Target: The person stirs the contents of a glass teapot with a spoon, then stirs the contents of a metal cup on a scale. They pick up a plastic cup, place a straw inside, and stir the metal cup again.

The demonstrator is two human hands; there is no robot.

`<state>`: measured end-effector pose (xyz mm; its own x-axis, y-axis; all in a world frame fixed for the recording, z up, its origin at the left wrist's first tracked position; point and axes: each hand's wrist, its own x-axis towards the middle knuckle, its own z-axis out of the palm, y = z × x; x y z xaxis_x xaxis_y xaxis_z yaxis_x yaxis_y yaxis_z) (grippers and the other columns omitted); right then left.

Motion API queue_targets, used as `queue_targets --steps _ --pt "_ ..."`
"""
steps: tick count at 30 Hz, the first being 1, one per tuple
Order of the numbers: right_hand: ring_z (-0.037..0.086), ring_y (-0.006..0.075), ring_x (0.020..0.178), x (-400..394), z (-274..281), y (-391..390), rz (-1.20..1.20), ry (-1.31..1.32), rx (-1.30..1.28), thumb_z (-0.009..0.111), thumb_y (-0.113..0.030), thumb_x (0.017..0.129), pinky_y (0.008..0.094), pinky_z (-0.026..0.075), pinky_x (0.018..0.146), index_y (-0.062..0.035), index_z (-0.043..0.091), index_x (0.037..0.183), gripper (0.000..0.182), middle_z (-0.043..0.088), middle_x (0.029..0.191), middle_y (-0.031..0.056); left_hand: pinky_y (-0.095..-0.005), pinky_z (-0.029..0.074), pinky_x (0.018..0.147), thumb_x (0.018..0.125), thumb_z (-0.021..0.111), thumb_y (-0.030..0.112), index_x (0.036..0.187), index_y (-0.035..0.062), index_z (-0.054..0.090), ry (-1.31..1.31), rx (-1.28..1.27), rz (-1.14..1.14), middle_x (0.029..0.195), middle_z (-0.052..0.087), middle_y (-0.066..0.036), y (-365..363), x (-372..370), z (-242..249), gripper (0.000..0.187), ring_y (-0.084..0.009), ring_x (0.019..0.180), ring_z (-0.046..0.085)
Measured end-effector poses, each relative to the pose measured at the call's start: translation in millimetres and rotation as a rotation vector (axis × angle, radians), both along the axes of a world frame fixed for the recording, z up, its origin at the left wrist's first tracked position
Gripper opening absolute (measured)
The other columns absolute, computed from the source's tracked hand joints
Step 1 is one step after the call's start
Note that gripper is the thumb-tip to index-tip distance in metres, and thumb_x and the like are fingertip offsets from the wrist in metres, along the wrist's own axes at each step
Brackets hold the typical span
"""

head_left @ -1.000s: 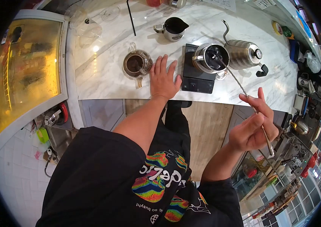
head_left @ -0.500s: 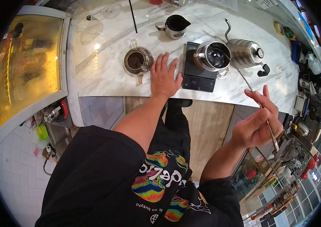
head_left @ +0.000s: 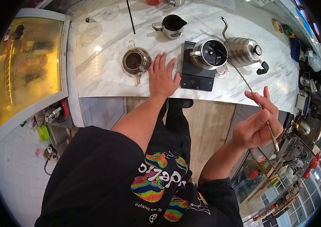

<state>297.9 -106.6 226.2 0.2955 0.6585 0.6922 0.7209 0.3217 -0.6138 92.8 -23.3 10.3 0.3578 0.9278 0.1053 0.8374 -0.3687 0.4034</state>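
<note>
My left hand (head_left: 162,77) lies flat on the marble counter, fingers spread, beside a glass server (head_left: 133,63) of dark liquid. Pinched in my right hand (head_left: 259,123) is a long bar spoon (head_left: 242,76) with a twisted stem. Its far end dips into dark liquid in a steel pitcher (head_left: 197,54). That pitcher stands on a black digital scale (head_left: 197,83), just right of my left hand. Behind the pitcher, to the right, stands a gooseneck kettle (head_left: 243,50). How deep the spoon's tip reaches is hidden by the liquid.
Another steel pitcher (head_left: 172,27) stands farther back on the counter (head_left: 103,72). A thin black stick (head_left: 131,17) and clear glassware (head_left: 90,32) lie at the back left. A yellow-lit glass panel (head_left: 28,68) borders the left side; a cluttered shelf (head_left: 308,87) lines the right.
The view has shifted slightly, so the counter items sit a little further left. My left hand stays flat on the counter, and my right hand keeps its hold on the bar spoon.
</note>
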Motion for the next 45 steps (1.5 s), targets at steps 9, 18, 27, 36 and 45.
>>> queue_targets --steps 9,18,27,36,45 --pt "0.077 0.0355 0.083 -5.3 -2.1 5.0 0.076 0.014 -0.002 0.052 -0.025 0.112 0.0682 0.052 0.102 0.0020 0.043 0.087 0.038 0.074 0.095 0.0277 -0.0529 0.024 0.124 0.089 0.068 0.033 0.145 0.0150 0.059 0.003 0.003 -0.003 0.160 0.041 -0.017 -1.4 0.3 1.1 0.059 -0.0378 0.152 0.032" --pt "0.077 0.0376 0.083 1.1 -1.7 -7.6 0.146 0.026 -0.020 0.052 -0.025 0.112 0.0694 0.053 0.100 0.0042 0.041 0.087 0.040 0.072 0.097 0.0303 -0.0525 0.025 0.124 0.089 0.069 0.034 0.145 0.0154 0.059 -0.005 0.004 0.004 0.160 0.042 -0.017 -1.2 0.1 0.6 0.060 -0.0373 0.152 0.032" --pt "0.078 0.0374 0.084 -0.5 -2.5 3.0 0.157 0.062 -0.018 0.053 -0.024 0.112 0.0679 0.056 0.097 0.0047 0.040 0.079 0.045 0.072 0.097 0.0313 -0.0525 0.025 0.123 0.089 0.069 0.034 0.144 0.0153 0.060 0.004 0.014 0.009 0.159 0.043 -0.017 -2.2 0.2 -0.6 0.059 -0.0369 0.152 0.033" --pt "0.077 0.0389 0.086 10.0 7.1 -6.0 0.248 0.007 -0.108 0.052 -0.026 0.111 0.0691 0.056 0.097 0.0023 0.043 0.101 0.032 0.070 0.101 0.0319 -0.0533 0.026 0.123 0.089 0.069 0.033 0.144 0.0163 0.059 -0.006 0.011 0.015 0.158 0.043 -0.016 -1.8 0.1 -0.9 0.058 -0.0364 0.152 0.033" --pt "0.077 0.0394 0.090 32.6 21.7 -0.2 0.399 -0.012 -0.223 0.047 -0.023 0.113 0.0692 0.056 0.099 0.0021 0.040 0.105 0.028 0.069 0.103 0.0340 -0.0532 0.026 0.124 0.088 0.071 0.033 0.144 0.0191 0.058 -0.022 -0.027 0.033 0.160 0.043 -0.015 -2.3 1.6 1.7 0.059 -0.0354 0.152 0.034"
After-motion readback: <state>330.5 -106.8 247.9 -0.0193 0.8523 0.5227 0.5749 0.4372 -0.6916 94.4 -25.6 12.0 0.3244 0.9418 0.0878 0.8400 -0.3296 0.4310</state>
